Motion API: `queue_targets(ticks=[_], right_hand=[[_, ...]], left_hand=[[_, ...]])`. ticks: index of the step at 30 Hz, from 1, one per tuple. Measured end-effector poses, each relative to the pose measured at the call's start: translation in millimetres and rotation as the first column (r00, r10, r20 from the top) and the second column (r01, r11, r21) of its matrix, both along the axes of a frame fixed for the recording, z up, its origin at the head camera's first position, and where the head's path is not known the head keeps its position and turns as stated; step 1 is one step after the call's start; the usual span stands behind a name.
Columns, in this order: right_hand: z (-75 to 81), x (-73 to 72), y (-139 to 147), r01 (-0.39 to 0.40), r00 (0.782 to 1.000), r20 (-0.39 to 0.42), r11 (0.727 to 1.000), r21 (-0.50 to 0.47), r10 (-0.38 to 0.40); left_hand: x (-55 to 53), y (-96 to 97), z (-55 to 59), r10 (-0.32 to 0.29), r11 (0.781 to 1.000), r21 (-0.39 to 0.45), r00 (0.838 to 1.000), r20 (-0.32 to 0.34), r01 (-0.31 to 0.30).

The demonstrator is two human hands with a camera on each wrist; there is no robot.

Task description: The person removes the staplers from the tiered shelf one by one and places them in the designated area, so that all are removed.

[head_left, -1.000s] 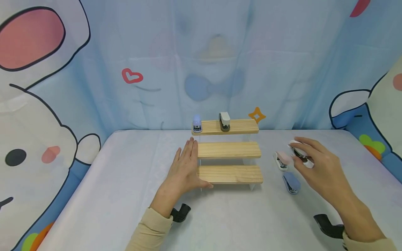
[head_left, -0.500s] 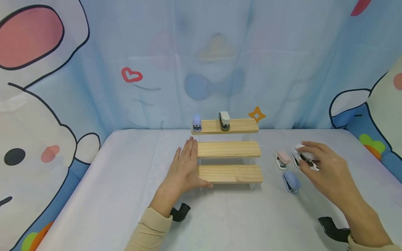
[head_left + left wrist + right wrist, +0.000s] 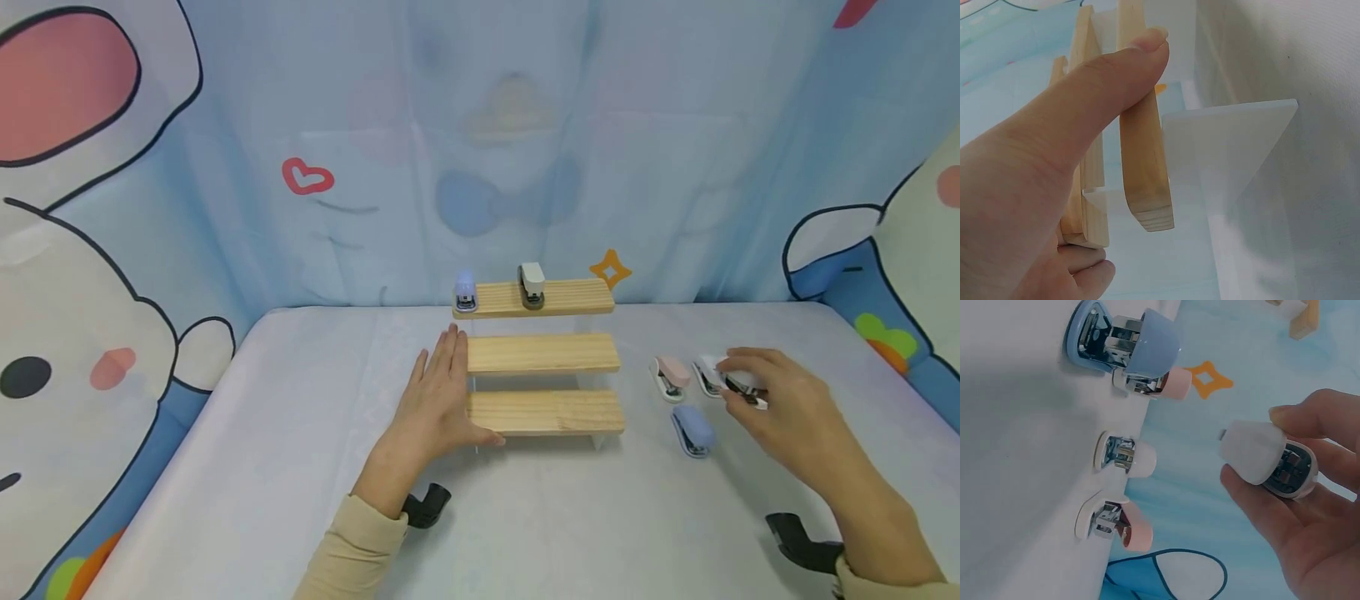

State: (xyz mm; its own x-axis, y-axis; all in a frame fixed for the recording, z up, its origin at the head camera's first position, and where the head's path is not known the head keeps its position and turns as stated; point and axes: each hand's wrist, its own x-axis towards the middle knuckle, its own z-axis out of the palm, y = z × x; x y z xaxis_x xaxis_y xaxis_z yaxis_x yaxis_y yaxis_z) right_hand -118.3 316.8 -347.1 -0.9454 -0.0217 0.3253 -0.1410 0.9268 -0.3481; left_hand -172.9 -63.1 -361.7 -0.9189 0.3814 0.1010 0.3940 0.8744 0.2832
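My right hand point(image 3: 787, 417) pinches a small white stapler point(image 3: 1254, 453) between thumb and fingers, raised above the table in the right wrist view. Close to it on the table stand a white stapler point(image 3: 707, 377), a pink stapler point(image 3: 671, 377) and a blue stapler point(image 3: 693, 431). Another pink stapler point(image 3: 1137, 528) shows in the right wrist view; my hand hides it in the head view. My left hand point(image 3: 435, 400) rests along the left side of a three-tier wooden rack point(image 3: 543, 354). Its fingers look straight, and the thumb presses across the lowest board point(image 3: 1141, 150).
A purple stapler point(image 3: 466, 293) and a white-and-grey stapler point(image 3: 532, 286) stand on the top board. Clear side panels point(image 3: 1229, 144) carry the boards. A white cloth point(image 3: 300, 467) covers the table, and a blue printed curtain point(image 3: 375, 100) hangs behind.
My right hand has moved right and slightly nearer with the held stapler, uncovering the white stapler on the table. The left hand stays on the rack; the head view has shifted slightly.
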Motion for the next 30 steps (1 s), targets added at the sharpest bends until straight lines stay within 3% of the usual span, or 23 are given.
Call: queue_targets(ticks=[8,17,30], right_hand=[[-9.6,-3.7,6.4,0.022,0.987,0.158,0.999,0.024,-0.025],[-13.3,-6.7,16.8,-0.004,0.947,0.322,1.000,-0.001,0.004],[-23.5,-9.1,25.2,-0.104,0.928,0.360,0.995,0.002,0.096]], left_hand=[[-0.2,-0.1,0.4,-0.005,1.000,-0.012,1.000,-0.004,0.005],[-0.1,0.7,1.1,-0.001,1.000,-0.014,1.000,-0.004,0.001],[0.6,-0.1,0.4,0.001,1.000,0.002,1.000,-0.009,-0.001]])
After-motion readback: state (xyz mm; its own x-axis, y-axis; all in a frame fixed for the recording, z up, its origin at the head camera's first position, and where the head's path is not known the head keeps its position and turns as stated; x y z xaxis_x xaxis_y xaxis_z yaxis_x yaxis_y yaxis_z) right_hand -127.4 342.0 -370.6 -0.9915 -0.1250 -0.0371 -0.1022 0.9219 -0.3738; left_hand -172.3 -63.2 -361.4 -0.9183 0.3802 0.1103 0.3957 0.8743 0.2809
